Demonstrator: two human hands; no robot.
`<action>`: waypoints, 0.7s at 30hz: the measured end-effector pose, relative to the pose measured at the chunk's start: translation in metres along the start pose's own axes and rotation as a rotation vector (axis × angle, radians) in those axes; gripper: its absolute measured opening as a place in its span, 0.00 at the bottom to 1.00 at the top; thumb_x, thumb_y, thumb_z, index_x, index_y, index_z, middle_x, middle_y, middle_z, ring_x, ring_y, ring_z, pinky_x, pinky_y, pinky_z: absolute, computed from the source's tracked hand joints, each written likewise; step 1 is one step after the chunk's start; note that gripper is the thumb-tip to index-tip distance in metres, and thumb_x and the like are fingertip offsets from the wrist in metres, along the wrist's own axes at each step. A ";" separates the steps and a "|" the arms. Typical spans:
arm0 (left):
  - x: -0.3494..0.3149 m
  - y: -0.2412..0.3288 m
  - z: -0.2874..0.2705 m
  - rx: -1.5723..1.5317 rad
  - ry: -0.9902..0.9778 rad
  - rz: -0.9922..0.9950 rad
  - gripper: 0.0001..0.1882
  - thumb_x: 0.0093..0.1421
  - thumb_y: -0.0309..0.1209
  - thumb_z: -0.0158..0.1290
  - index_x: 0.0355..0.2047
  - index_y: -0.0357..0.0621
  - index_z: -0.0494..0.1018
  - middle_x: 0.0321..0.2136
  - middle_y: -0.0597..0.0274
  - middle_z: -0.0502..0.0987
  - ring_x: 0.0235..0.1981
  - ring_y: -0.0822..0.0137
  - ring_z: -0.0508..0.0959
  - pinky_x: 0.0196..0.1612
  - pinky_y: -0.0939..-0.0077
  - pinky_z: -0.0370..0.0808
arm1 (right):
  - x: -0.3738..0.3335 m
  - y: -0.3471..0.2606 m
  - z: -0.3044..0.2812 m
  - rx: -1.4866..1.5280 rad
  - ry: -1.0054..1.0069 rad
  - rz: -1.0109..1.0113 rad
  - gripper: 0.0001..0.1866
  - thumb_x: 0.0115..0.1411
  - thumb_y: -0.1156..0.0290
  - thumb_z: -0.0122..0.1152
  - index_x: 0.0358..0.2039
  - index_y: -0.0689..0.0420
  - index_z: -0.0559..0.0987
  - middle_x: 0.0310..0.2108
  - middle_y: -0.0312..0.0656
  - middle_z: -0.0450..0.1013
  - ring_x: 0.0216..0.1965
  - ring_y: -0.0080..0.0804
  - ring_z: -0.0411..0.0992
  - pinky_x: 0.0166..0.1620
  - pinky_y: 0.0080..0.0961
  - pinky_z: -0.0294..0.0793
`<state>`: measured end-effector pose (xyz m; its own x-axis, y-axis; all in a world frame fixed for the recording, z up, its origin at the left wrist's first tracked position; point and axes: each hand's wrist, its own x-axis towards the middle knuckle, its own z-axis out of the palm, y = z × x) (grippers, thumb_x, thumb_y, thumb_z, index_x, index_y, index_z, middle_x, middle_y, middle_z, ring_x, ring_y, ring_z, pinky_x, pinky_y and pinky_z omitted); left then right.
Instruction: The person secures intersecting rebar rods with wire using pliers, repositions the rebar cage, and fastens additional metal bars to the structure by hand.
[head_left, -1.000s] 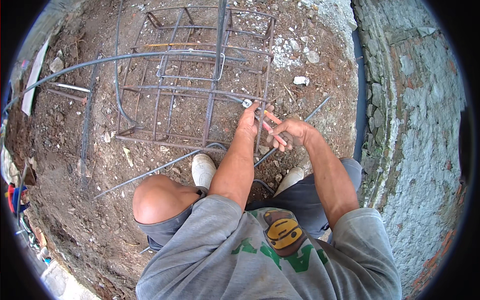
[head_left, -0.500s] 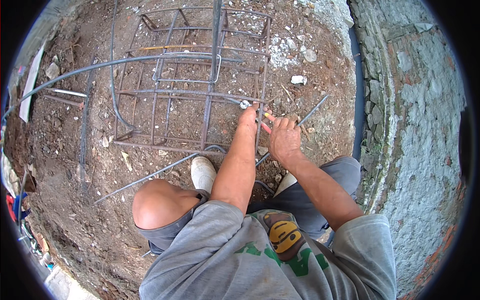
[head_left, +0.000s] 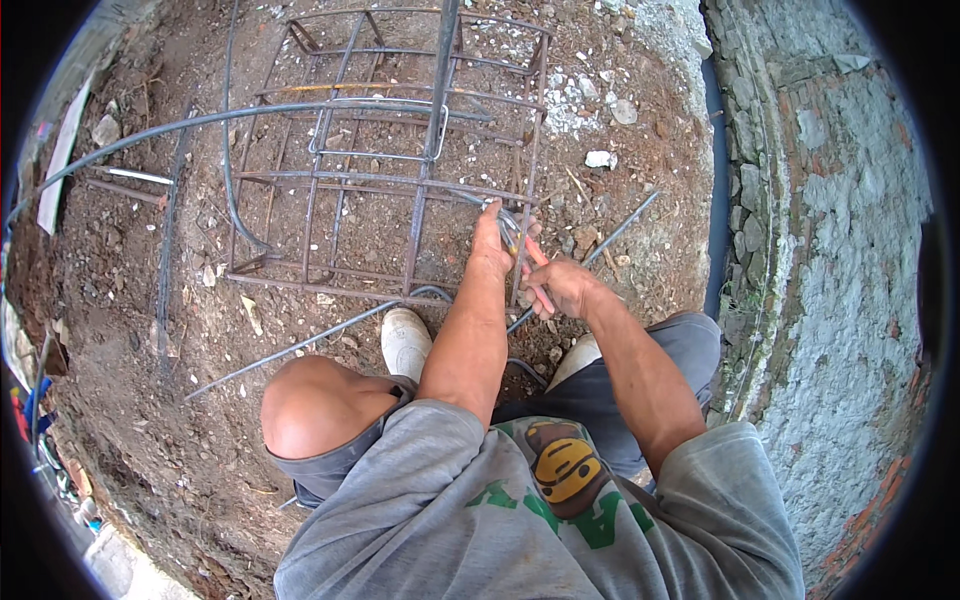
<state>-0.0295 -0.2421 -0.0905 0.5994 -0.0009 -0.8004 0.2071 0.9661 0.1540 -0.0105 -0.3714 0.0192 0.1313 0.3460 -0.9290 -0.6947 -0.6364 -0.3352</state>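
Pliers, right fingers curled around handles

rough grey wall | white stone | pale board | brown soil

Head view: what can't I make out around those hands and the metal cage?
All in the head view:
- Tool: grip partly covered by the right hand; tip small and blurred.
- Left hand: partly behind the cage.
- Upright bar: cut off by the top edge.
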 end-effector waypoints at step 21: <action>0.024 0.000 0.010 -0.052 0.151 -0.012 0.11 0.64 0.35 0.46 0.33 0.39 0.68 0.20 0.56 0.72 0.18 0.58 0.73 0.25 0.54 0.76 | -0.025 -0.004 0.041 -1.502 0.879 -0.261 0.22 0.51 0.69 0.58 0.42 0.69 0.65 0.35 0.53 0.69 0.36 0.44 0.74 0.39 0.33 0.76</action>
<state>-0.0072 -0.2443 -0.1036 0.4734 0.0229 -0.8806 0.1711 0.9782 0.1175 -0.0395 -0.3492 0.0504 0.7826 0.4148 -0.4642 0.5324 -0.8324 0.1538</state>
